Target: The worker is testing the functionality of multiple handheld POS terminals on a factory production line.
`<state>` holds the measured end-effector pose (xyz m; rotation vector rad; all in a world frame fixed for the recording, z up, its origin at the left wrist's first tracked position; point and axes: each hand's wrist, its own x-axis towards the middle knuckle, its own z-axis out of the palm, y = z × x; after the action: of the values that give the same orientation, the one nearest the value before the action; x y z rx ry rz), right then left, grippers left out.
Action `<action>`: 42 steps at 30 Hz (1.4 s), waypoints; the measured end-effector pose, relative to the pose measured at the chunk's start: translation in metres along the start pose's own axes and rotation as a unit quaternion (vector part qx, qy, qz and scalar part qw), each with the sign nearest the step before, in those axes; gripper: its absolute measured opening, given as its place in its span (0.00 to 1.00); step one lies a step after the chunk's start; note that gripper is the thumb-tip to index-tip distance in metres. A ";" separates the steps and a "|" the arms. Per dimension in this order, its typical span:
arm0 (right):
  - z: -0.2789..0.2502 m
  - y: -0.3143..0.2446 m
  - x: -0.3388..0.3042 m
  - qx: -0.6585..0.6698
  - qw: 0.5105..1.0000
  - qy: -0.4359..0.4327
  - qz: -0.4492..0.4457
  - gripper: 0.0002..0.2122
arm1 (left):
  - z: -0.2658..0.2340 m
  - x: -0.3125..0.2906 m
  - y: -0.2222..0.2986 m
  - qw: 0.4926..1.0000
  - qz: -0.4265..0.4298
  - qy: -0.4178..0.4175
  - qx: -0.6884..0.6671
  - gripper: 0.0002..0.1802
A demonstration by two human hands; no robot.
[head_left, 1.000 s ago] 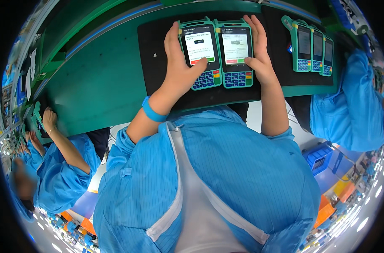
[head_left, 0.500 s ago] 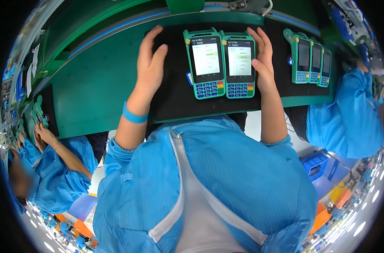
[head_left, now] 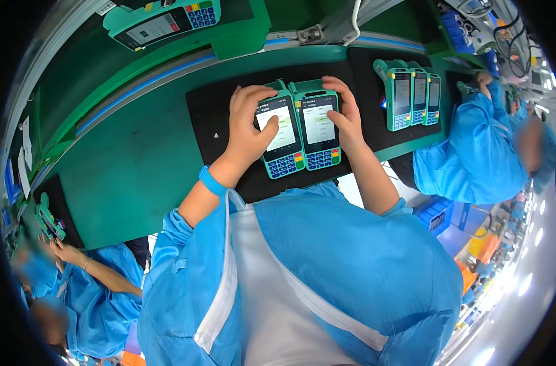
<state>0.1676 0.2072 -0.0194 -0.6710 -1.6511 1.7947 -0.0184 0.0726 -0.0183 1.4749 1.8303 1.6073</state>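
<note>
black mat [head_left: 211,122]: both hands' grip on 2 terminals [head_left: 299,128]

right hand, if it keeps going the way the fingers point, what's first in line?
The right hand lies on the right payment terminal, fingers pointing up-left toward its top edge. Past that comes bare black mat, then the green conveyor rail. Depth is unclear.

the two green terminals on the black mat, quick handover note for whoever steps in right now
Left hand: thumb on the lit screen of the left terminal.
Right hand: fingers on the lit screen of the right terminal.
Both lie flat, side by side, touching, on the black mat.
Done: both screens are on.
Left: cannot tell from the screens. Three more terminals wait to the right.
</note>
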 end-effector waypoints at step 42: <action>-0.009 0.016 0.001 -0.045 0.995 -0.020 -0.082 0.22 | -0.183 0.064 -0.001 0.865 0.190 0.261 0.385 0.33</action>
<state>0.1720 0.2129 -0.0358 -0.5256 -1.7674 1.6364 -0.1850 0.0226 0.0670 1.9393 2.8856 1.6327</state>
